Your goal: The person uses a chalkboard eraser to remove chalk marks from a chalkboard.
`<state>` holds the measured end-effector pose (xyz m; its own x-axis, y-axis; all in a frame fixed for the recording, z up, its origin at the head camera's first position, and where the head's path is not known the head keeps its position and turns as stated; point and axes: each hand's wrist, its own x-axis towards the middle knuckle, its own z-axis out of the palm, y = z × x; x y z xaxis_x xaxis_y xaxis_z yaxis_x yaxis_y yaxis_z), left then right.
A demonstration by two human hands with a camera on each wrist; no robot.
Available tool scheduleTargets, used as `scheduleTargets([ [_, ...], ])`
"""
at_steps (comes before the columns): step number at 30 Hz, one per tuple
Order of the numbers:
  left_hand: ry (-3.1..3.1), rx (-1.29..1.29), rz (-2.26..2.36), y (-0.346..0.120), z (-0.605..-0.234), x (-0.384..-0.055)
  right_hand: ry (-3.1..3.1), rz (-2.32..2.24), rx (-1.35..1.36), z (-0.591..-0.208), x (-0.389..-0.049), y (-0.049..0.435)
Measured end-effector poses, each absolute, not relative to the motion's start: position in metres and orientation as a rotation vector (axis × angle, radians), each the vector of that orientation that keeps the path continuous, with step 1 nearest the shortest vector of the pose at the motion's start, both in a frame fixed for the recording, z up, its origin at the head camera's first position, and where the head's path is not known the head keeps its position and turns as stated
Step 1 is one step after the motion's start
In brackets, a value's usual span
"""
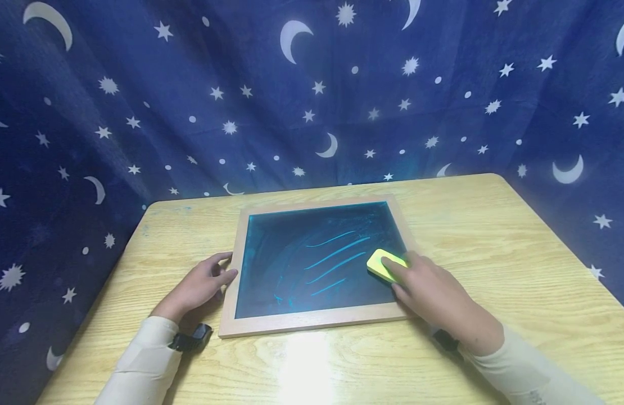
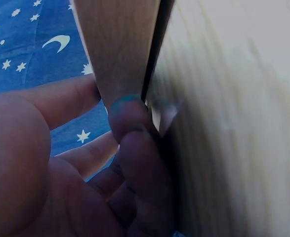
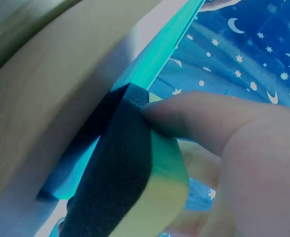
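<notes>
A small chalkboard [image 1: 271,253] in a pale wooden frame lies on the table, with several blue chalk strokes [image 1: 337,261] across its dark face. My right hand [image 1: 438,292] grips a yellow eraser [image 1: 375,261] with a dark pad, at the right part of the board. In the right wrist view, a digit presses the side of the eraser [image 3: 130,163] near its dark pad. At the board's left edge my left hand [image 1: 203,284] holds the wooden frame. The left wrist view has its fingers [image 2: 130,118] against the side of the frame [image 2: 120,44], some of them curled.
The board rests on a light wood-grain table [image 1: 469,225] with rounded far corners. Behind it hangs a blue curtain [image 1: 271,112] with white moons and stars. Dark wrist devices [image 1: 193,337] are strapped at both cuffs. Faint blue smudges mark the table's far left.
</notes>
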<state>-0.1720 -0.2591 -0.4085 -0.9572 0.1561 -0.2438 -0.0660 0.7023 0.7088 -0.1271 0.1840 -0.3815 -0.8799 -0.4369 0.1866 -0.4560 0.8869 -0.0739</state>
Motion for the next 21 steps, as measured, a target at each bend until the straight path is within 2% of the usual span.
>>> scheduleTargets([
  [13,2.616,0.085,1.118,-0.26,-0.4083,-0.1732,-2.875,0.195,0.697,-0.38,-0.1273,0.1861],
  [21,2.584,0.072,1.167,-0.2608,-0.4093,-0.1742,-2.788,0.195,0.793,-0.3841,-0.1278,0.1816],
])
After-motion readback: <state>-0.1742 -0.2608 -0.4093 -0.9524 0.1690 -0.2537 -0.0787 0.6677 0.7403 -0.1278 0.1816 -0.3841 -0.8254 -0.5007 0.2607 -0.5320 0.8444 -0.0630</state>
